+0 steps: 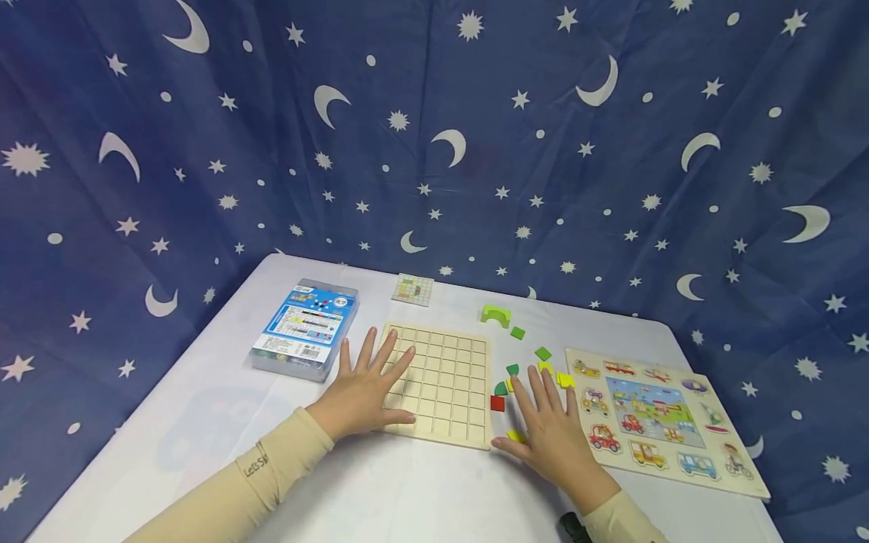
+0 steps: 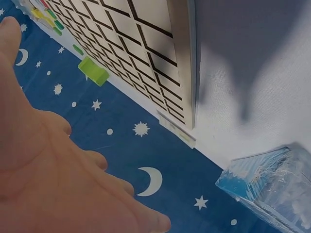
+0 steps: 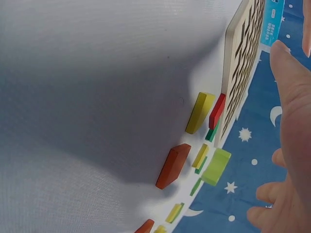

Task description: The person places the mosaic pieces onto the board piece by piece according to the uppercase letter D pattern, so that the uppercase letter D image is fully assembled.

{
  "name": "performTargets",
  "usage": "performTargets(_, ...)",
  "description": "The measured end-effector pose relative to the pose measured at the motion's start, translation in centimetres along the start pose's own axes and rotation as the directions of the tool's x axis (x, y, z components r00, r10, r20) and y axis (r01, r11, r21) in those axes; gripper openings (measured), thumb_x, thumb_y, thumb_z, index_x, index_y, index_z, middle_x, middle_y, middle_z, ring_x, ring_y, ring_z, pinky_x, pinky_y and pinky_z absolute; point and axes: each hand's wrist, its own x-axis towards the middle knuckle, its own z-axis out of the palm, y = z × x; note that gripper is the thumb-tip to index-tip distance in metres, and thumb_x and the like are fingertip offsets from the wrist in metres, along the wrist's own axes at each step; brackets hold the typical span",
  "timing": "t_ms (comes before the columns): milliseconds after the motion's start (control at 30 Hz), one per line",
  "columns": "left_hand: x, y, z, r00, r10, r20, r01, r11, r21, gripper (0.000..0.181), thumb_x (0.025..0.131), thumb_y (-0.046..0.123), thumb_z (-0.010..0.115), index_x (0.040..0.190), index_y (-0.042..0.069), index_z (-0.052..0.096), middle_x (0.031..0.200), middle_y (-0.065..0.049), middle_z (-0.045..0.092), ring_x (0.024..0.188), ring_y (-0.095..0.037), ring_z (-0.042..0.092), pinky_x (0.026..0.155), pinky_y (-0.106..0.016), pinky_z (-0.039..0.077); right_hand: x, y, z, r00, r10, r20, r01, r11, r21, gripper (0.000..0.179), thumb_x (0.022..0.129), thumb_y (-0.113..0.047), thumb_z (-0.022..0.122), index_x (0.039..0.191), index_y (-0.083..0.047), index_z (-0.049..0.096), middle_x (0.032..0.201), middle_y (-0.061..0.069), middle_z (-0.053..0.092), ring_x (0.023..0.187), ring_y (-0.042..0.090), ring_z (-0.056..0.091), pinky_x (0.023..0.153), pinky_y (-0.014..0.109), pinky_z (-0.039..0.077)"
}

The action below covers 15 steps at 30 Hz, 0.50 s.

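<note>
My left hand (image 1: 360, 396), fingers spread, hovers over the left edge of a wooden grid board (image 1: 448, 385). In the left wrist view its palm (image 2: 63, 165) holds nothing, and the board stands beside it. My right hand (image 1: 553, 434) is spread too, over small coloured blocks to the right of the board. Near its fingers lie a red block (image 1: 498, 403) and yellow blocks (image 1: 565, 380). A yellow block (image 1: 516, 436) shows by the thumb. In the right wrist view an orange-red block (image 3: 173, 166) lies on the table, below the empty right hand (image 3: 296, 145).
A clear box with a blue label (image 1: 305, 328) lies left of the board. Behind stand a small pattern card (image 1: 412, 289) and a light-green arch block (image 1: 495, 315). A picture puzzle board (image 1: 655, 411) lies at right. A black object (image 1: 573, 526) is near the right wrist.
</note>
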Motion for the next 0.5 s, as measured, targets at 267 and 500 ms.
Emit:
performTargets(267,-0.12,-0.51,0.04,0.998,0.031,-0.057,-0.026,0.996,0.09,0.102,0.076,0.076,0.063,0.157,0.023,0.031,0.164,-0.019,0.013,0.149,-0.048,-0.004,0.107,-0.078,-0.002,0.29,-0.11,-0.09,1.0,-0.02,0.012,0.021,0.999,-0.048,0.108,0.072,-0.081,0.061,0.154,-0.016,0.036,0.163,0.019,0.017,0.15,0.041,0.012,0.112,0.073,0.008)
performTargets(500,-0.18,-0.76,-0.44,0.996,0.046,-0.074,-0.037,0.992,0.121,0.101,0.076,0.076,0.063,0.156,0.021,0.034,0.163,-0.02,0.017,0.148,-0.05,0.005,0.107,-0.079,0.005,0.48,-0.09,-0.13,0.999,-0.028,0.022,0.029,0.996,-0.081,0.108,0.072,-0.081,0.061,0.154,-0.016,0.037,0.163,0.02,0.019,0.149,0.042,0.015,0.112,0.073,0.009)
